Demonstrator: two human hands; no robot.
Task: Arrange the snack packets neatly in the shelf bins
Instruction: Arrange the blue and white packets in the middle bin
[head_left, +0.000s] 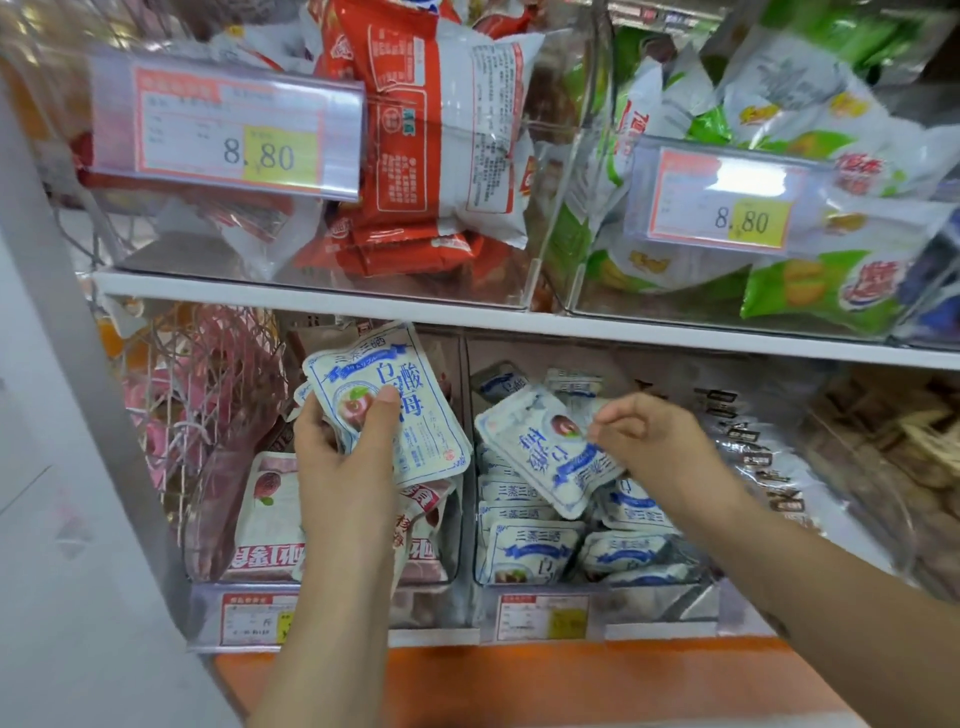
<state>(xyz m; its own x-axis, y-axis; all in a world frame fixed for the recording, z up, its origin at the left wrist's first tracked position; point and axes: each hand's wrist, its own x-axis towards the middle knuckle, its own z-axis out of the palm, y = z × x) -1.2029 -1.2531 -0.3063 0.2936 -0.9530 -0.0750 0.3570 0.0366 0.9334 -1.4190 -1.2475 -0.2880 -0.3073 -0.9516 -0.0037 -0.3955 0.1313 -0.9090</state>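
Head view, lower shelf. In the lower left of the frame, a clear left bin (208, 545) of pink-and-red packets (270, 519), lying jumbled.

Just above it, left hand (343, 467) curled round a small stack of white-and-blue packets (395, 415), thumb pressed flat across the front one, fingers behind. Probably kept up and clear of that bin because the print does not match what lies below. Belongs, by the look, one bin to the right. Front packet of the stack nearly upright, long axis running up and down and leaning a little to the upper left. Banner end toward the shelf board (467, 322) above, printed face to the camera.

At centre, middle bin (649, 584) filled with rowed packets (530, 551) of the same print, most on edge with faces to the front.

Over these, right hand (654, 441) pinching the right edge of a single packet (540, 452) between thumb and forefinger, other fingers loosely curled. Light edge grip, likely chosen to let it swing round. Long axis on a diagonal from upper left to lower right, print upside down, banner end toward the lower right. Likely needs a turn to match the rows beneath.

Further right, dark packets (753, 441) in their own bin, no hand on them.
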